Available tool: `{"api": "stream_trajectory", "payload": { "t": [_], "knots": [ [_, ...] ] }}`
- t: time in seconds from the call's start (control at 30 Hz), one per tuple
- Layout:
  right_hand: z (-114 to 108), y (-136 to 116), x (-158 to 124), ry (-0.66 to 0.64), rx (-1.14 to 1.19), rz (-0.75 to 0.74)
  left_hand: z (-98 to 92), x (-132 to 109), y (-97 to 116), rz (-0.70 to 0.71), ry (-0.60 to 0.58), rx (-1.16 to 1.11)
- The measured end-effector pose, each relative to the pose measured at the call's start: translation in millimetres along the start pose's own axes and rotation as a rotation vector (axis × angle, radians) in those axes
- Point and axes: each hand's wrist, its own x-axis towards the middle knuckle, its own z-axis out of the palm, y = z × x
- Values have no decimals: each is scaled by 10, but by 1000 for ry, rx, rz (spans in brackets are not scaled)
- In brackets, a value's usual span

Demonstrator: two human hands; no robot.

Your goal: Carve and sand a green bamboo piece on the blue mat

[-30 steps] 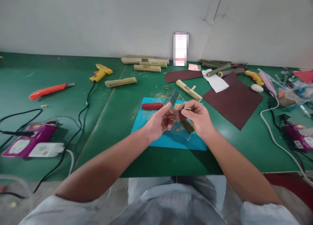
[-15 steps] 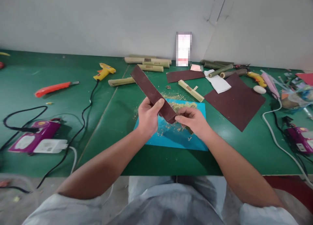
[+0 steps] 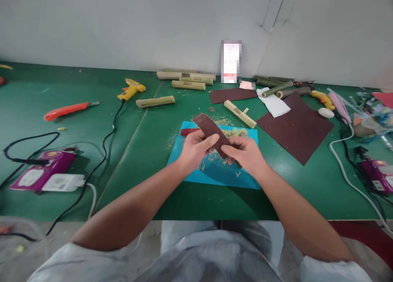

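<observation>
A dark brown strip of sandpaper [image 3: 208,126] is held between my two hands above a blue sheet [image 3: 215,179]. My left hand [image 3: 196,151] pinches the strip near its middle, thumb on top. The thumb and fingers of my right hand [image 3: 244,153] close on its lower right end. Pale shavings [image 3: 236,132] lie scattered on the blue sheet and just behind it. A red handle [image 3: 188,131] shows beyond my left hand; the rest of that tool is hidden. A split bamboo piece [image 3: 239,113] rests on the green table behind my right hand.
Bamboo pieces [image 3: 188,85] lie along the back wall. A large brown sandpaper sheet [image 3: 296,134] and white paper [image 3: 276,104] are at right. Leftward are a yellow glue gun [image 3: 131,90], an orange-red cutter [image 3: 67,111] and a purple power strip [image 3: 44,171] with trailing cords.
The strip's far end has come down and toward the right, and it now looks shorter and curved. My left hand has moved right, closer to my right hand. The red handle has become visible.
</observation>
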Motion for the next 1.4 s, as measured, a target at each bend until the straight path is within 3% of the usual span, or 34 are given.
{"api": "stream_trajectory", "payload": {
  "t": [0.17,0.5,0.63,0.73,0.9,1.03,1.2,1.3,1.4],
  "knots": [
    [-19,-21,1,-95,10,59,-1,-2,16,2,2,138],
    [-93,-74,17,-160,51,201,30,-7,76,19,-16,275],
    [-120,-118,4,-186,20,247,-66,82,73,12,100,215],
    [-138,-115,13,-105,1,228,-163,164,53,33,220,182],
    [-207,6,78,238,4,13,-243,301,24,40,286,181],
    [-274,139,159,347,54,-84,-258,626,121,36,295,224],
    [-291,249,225,379,89,-114,-157,1418,366,92,212,356],
    [-296,293,246,384,73,-122,7,1817,397,-55,33,376],
    [-312,315,260,405,49,-121,172,1897,300,-155,-38,545]
  ]
}}
